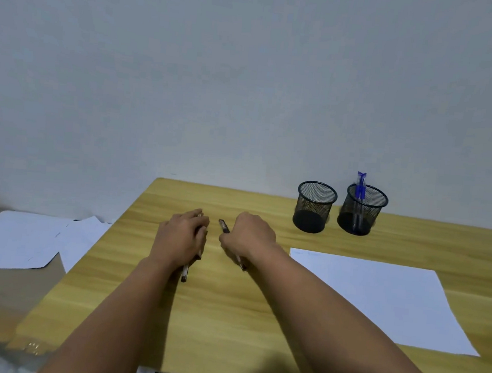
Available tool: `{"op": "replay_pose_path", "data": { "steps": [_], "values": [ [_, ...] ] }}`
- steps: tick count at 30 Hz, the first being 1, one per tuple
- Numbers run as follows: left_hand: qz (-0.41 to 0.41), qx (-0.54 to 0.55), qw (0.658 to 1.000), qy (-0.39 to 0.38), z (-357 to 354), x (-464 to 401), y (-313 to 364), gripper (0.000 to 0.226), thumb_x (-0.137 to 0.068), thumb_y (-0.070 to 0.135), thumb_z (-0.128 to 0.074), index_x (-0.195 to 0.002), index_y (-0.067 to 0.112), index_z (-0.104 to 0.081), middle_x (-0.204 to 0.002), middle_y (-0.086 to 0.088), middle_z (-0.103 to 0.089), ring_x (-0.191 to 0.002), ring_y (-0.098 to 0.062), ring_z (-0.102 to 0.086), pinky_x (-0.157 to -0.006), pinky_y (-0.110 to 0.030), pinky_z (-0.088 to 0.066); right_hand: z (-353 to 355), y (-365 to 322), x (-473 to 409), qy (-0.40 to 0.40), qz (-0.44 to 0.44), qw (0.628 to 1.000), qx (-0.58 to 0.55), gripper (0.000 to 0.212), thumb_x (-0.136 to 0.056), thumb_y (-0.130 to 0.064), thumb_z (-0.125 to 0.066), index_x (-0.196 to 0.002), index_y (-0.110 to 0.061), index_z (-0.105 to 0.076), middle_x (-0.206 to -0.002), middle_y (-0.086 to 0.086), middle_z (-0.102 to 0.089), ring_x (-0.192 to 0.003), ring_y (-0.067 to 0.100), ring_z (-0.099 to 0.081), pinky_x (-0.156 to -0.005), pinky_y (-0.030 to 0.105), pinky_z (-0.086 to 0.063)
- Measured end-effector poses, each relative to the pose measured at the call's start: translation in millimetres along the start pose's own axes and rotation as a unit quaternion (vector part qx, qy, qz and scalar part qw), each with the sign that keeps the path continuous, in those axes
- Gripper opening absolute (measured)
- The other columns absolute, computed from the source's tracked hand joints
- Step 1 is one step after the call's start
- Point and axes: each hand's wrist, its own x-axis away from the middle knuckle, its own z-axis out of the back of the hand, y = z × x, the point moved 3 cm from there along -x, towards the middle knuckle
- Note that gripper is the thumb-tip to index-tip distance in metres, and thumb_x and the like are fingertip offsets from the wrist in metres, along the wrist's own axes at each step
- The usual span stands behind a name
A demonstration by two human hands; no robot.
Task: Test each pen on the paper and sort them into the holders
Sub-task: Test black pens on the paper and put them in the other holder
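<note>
My right hand is closed around a dark pen whose two ends stick out above and below the fist. My left hand lies flat over other pens on the wooden table; their lower tips show below the wrist. A white sheet of paper lies to the right of my right forearm. At the table's far right stand two black mesh holders: the left holder looks empty, the right holder has blue pens in it.
Loose white sheets lie on the floor to the left of the table. A plain wall stands just behind the table's far edge.
</note>
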Motion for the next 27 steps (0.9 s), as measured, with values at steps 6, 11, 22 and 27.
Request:
{"op": "replay_pose_path", "data": {
  "steps": [6, 11, 22, 27],
  "values": [
    [-0.047, -0.001, 0.999, -0.005, 12.9, -4.2, 40.5, 0.061, -0.097, 0.034, -0.060, -0.155, 0.030, -0.038, -0.158, 0.006, -0.044, -0.140, -0.023, -0.044, -0.109, -0.047, -0.042, 36.8, 48.4, 12.0, -0.019, 0.017, 0.981, -0.195, 0.020, -0.090, -0.024, -0.078, -0.079, -0.008, -0.075, -0.080, 0.008, -0.081, -0.075, 0.022, -0.076, -0.081, 0.043, -0.064],
    [-0.121, 0.043, 0.992, 0.002, 18.0, -5.4, 93.1, 0.028, -0.094, 0.039, -0.067, -0.121, 0.032, -0.071, -0.118, 0.011, -0.073, -0.112, -0.018, -0.062, -0.091, -0.043, -0.052, 76.3, 96.4, 43.0, -0.016, -0.013, 0.944, -0.328, 0.017, -0.096, -0.013, -0.079, -0.104, 0.003, -0.080, -0.074, 0.004, -0.076, -0.055, 0.007, -0.065, -0.049, 0.017, -0.044],
    [-0.210, 0.121, 0.970, -0.004, 16.6, 11.7, 193.6, 0.028, -0.095, 0.041, -0.067, -0.121, 0.032, -0.071, -0.104, 0.015, -0.075, -0.096, -0.011, -0.061, -0.080, -0.032, -0.048, 122.8, 187.2, 102.1, -0.024, -0.096, 0.864, -0.493, 0.021, -0.094, -0.020, -0.081, -0.110, -0.006, -0.079, -0.094, 0.003, -0.082, -0.065, 0.007, -0.065, -0.066, 0.025, -0.048],
    [-0.208, 0.146, 0.967, -0.013, 13.1, 16.9, 214.5, 0.018, -0.098, 0.036, -0.063, -0.105, 0.026, -0.077, -0.094, 0.010, -0.077, -0.064, 0.004, -0.054, -0.064, -0.029, -0.042, 133.2, 206.7, 118.1, -0.044, -0.109, 0.800, -0.588, 0.010, -0.098, -0.021, -0.074, -0.106, -0.015, -0.077, -0.095, 0.002, -0.082, -0.065, 0.006, -0.068, -0.065, 0.025, -0.053]
  ]
}}
